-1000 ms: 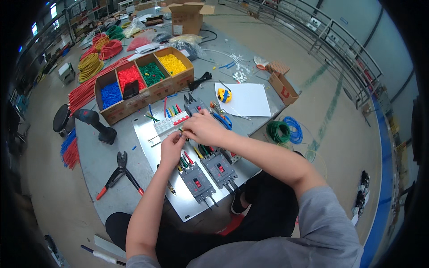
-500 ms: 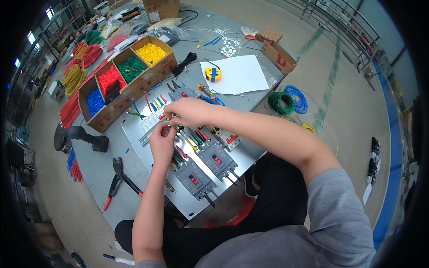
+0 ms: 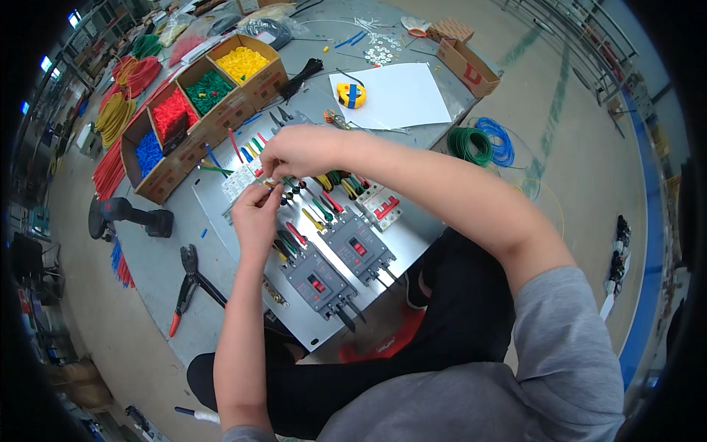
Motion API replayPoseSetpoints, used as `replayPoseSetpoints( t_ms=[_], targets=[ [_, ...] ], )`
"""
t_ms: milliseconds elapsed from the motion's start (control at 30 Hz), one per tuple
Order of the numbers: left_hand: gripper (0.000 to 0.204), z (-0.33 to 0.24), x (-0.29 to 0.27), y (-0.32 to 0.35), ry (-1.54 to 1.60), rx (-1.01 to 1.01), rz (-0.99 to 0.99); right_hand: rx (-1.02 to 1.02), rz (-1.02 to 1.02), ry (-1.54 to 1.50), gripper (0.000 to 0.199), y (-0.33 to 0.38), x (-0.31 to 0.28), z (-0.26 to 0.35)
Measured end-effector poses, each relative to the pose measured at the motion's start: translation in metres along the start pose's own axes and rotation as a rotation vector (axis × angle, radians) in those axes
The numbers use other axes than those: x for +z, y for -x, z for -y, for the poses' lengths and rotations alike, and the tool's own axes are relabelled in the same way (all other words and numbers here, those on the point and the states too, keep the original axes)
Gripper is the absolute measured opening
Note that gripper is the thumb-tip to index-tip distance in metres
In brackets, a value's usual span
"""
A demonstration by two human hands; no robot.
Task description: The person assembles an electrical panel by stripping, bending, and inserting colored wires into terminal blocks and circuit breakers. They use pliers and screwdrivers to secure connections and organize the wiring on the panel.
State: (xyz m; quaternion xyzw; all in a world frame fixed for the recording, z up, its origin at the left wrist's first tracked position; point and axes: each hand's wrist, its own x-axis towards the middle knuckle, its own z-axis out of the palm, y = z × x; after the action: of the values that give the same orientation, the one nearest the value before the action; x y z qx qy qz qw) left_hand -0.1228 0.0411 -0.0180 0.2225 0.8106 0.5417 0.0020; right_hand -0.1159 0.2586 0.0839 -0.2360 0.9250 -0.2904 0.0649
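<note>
Two grey moulded-case circuit breakers (image 3: 315,283), each fitted with a red toggle, are mounted side by side on a metal mounting plate (image 3: 298,326), which is laid across the near edge of the counter (image 3: 158,261). Short leads with red, green and yellow sleeves (image 3: 332,202) are seen at the breakers' upper ends, and a white miniature breaker with red levers (image 3: 384,209) is set just beside them. Over the plate's far part, the left hand (image 3: 256,216) and the right hand (image 3: 302,152) are brought close together, with the thumb and fingers of each bent inward; how tightly they are closed, or what is pinched, cannot be told, as the tips are partly hidden. A row of white miniature breakers (image 3: 238,181) is partly covered near the left hand. Toward the counter's left edge, crimping pliers (image 3: 189,278) are laid with their handles spread, and a cordless drill (image 3: 129,211) is placed farther along. Behind the plate, a cardboard box (image 3: 221,138) is divided into four compartments, filled with blue, red, green and yellow sleeves. Near the counter's right edge, a yellow tape measure (image 3: 351,95) is rested on a white sheet (image 3: 405,96).
</note>
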Motion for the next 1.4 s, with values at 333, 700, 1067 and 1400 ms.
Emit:
replayPoseSetpoints(
  t_ms=[333, 700, 1067, 1400],
  targets=[
    [0.021, -0.007, 0.005, -0.001, 0.008, -0.029, 0.009, -0.150, -0.180, 0.088, 0.024, 0.018, 0.016, -0.008],
    [0.021, -0.004, 0.001, -0.004, 0.196, -0.117, 0.088, 0.069, 0.008, 0.035, 0.026, 0.010, 0.003, 0.003],
    [0.015, 0.000, 0.003, -0.007, 0.210, -0.081, 0.085, 0.664, -0.124, 0.191, 0.043, 0.057, -0.053, -0.089],
    [0.016, 0.000, -0.001, -0.005, 0.198, -0.103, 0.092, 0.715, -0.056, 0.328, 0.066, 0.088, 0.003, -0.078]
  ],
)
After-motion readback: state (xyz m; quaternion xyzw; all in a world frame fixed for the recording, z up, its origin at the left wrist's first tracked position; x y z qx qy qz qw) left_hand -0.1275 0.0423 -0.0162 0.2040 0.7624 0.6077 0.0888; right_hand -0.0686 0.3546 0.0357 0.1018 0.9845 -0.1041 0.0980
